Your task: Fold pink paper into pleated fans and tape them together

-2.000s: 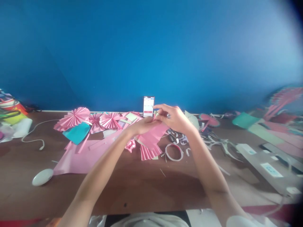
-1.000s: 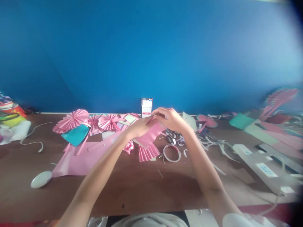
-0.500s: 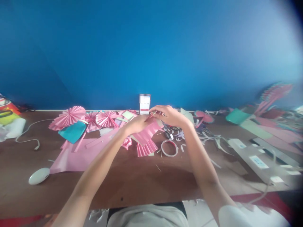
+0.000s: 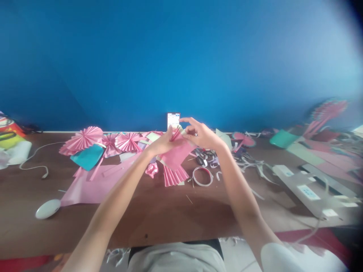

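My left hand [image 4: 163, 145] is closed on a pink pleated paper [image 4: 178, 155], its thumb up against the folds. The paper is partly folded into narrow pleats at its top, and a flat part hangs below. At the right edge of this paper is my right hand [image 4: 202, 135], thumb and curled fingers pinching it while the index finger points left. Below the held paper lies a pink paper fan [image 4: 175, 176] on the table, partly covered. Beside it sits a small crumpled pink paper piece [image 4: 152, 170].
Pink rosettes [image 4: 85, 138] and a teal paper [image 4: 87, 156] lie left, by a large pink sheet [image 4: 85, 190] and a white mouse [image 4: 48, 209]. A phone [image 4: 173, 119] stands against the blue wall. Right are a tape roll [image 4: 202, 176], paper scraps [image 4: 255, 166] and a power strip [image 4: 309, 192].
The right hand has moved slightly back from the left hand and its index finger is now raised. The pleats at the paper's top have fanned up into view.
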`<action>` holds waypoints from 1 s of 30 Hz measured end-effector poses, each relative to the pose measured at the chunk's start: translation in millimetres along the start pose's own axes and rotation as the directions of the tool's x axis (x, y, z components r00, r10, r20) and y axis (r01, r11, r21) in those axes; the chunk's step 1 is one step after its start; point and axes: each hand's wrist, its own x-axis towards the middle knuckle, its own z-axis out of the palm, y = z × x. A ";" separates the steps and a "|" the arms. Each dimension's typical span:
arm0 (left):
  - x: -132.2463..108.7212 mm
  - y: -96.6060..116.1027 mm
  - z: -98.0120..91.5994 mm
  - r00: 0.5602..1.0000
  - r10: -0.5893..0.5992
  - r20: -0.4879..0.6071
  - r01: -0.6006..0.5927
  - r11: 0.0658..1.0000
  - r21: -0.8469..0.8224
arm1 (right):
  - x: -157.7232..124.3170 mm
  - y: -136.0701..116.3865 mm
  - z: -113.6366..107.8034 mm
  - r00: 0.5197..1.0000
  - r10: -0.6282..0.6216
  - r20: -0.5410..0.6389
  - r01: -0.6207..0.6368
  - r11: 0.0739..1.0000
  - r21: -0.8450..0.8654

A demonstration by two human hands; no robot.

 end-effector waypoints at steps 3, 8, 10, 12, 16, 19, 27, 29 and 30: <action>-0.3 1.8 0.2 0.989 0.141 -0.034 -0.142 0.989 -0.030 | 1.1 1.0 1.2 1.000 -0.010 0.022 0.010 1.000 0.003; -1.9 7.7 1.8 0.989 0.143 0.034 -0.138 0.984 -0.116 | 1.7 1.7 0.8 1.000 -0.015 0.016 0.014 1.000 0.020; -1.7 7.8 2.4 0.991 0.116 0.067 -0.105 0.984 -0.146 | 2.0 1.7 1.2 1.000 -0.016 0.019 0.016 0.999 0.030; -0.9 6.7 3.0 0.990 0.106 0.093 -0.087 0.979 -0.183 | 2.6 1.8 2.0 1.000 -0.017 0.014 0.016 0.999 0.031; 1.7 2.7 3.8 0.988 0.110 0.106 -0.083 0.969 -0.232 | 3.3 1.9 3.5 1.000 -0.010 -0.003 0.010 1.000 0.006; 4.3 -0.5 4.6 0.988 0.116 0.101 -0.087 0.962 -0.258 | 3.3 1.1 3.8 1.000 -0.010 -0.023 0.009 1.000 -0.022; 8.6 -1.6 7.5 0.973 0.229 -0.010 -0.226 0.954 -0.197 | 6.0 2.2 5.4 0.984 -0.040 -0.173 0.022 0.994 -0.105; 8.6 -1.1 7.9 0.969 0.246 -0.028 -0.248 0.963 -0.107 | 7.0 3.9 5.7 0.980 -0.029 -0.196 0.005 0.992 -0.123; 8.5 -1.1 8.1 0.967 0.252 -0.034 -0.254 0.965 -0.059 | 7.3 4.7 5.7 0.979 -0.022 -0.202 -0.005 0.991 -0.132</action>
